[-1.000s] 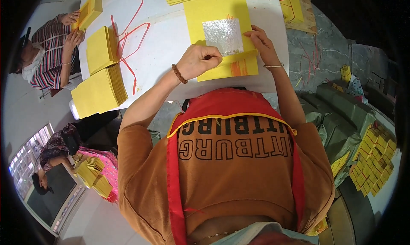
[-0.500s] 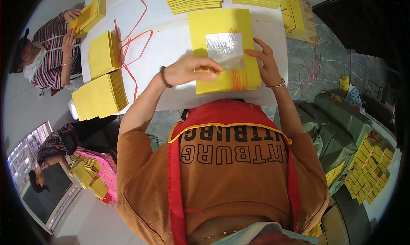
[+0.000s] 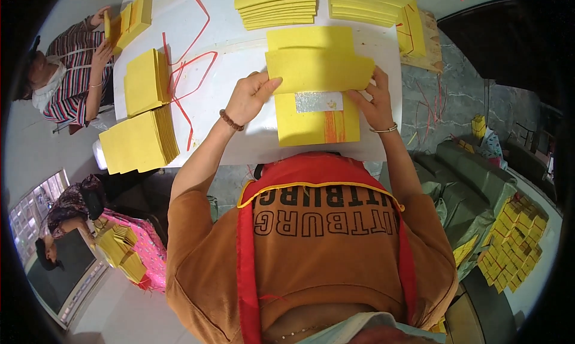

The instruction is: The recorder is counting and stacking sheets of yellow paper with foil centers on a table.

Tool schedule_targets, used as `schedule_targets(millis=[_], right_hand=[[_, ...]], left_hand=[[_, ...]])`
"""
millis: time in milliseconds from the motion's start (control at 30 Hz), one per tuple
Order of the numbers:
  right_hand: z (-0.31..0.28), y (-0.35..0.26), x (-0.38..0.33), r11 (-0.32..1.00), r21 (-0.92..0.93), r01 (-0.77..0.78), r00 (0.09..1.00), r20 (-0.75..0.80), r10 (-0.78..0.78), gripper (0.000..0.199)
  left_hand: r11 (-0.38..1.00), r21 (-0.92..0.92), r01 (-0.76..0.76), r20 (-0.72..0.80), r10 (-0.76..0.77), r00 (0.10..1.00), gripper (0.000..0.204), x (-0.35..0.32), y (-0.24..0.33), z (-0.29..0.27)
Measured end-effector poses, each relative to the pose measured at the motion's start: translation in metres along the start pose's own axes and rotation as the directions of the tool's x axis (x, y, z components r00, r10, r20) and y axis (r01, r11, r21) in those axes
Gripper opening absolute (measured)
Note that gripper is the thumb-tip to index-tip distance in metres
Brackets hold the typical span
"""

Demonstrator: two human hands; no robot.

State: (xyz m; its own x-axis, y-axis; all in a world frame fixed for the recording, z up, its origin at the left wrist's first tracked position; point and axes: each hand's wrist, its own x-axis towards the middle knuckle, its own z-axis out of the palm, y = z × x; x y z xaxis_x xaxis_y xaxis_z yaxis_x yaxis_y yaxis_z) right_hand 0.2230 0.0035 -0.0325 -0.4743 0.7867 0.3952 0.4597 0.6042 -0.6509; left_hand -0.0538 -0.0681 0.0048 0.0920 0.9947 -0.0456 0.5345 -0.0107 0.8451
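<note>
A yellow joss paper sheet (image 3: 317, 73) is bent in front of me, with a hand gripping each side. My left hand (image 3: 253, 101) pinches its left edge between thumb and fingers. On the right edge, my right hand (image 3: 376, 103) is closed, thumb and fingers on the paper. Below the bent part lies yellow paper (image 3: 299, 128) with a silver foil patch (image 3: 314, 102), partly covered, and an orange-red printed strip (image 3: 334, 127). More yellow paper (image 3: 308, 37) shows beyond the bend. Whether these are one sheet or several I cannot tell.
Stacks of yellow paper (image 3: 275, 5) stand at the white table's (image 3: 221, 128) far side and left edge (image 3: 138, 139). Red straps (image 3: 191, 62) lie loose on the left. A person in stripes (image 3: 78, 74) handles yellow paper at far left; another person (image 3: 75, 206) bends over paper lower left.
My left hand has moved from the paper's face to its left edge, and my right hand has closed on the right edge. The paper, flat before, is now bent over, covering part of the foil.
</note>
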Motion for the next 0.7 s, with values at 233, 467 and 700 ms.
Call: schedule_targets(millis=[233,467,700], right_hand=[[0.009,0.004,0.014,0.757,0.517,-0.4,0.912,0.146,0.383,0.036],[0.023,-0.001,0.031,0.696,0.54,-0.473,0.839,0.034,0.544,0.036],[0.027,-0.005,0.039,0.751,0.418,-0.511,0.824,-0.01,0.566,0.027]], left_hand=[[0.976,-0.095,0.197,-0.157,-0.21,0.965,0.033,0.017,-0.006,0.012],[0.965,0.086,0.249,-0.22,-0.225,0.949,0.036,0.033,0.005,0.01],[0.967,0.0,0.255,-0.236,-0.248,0.939,0.036,0.039,-0.014,0.014]])
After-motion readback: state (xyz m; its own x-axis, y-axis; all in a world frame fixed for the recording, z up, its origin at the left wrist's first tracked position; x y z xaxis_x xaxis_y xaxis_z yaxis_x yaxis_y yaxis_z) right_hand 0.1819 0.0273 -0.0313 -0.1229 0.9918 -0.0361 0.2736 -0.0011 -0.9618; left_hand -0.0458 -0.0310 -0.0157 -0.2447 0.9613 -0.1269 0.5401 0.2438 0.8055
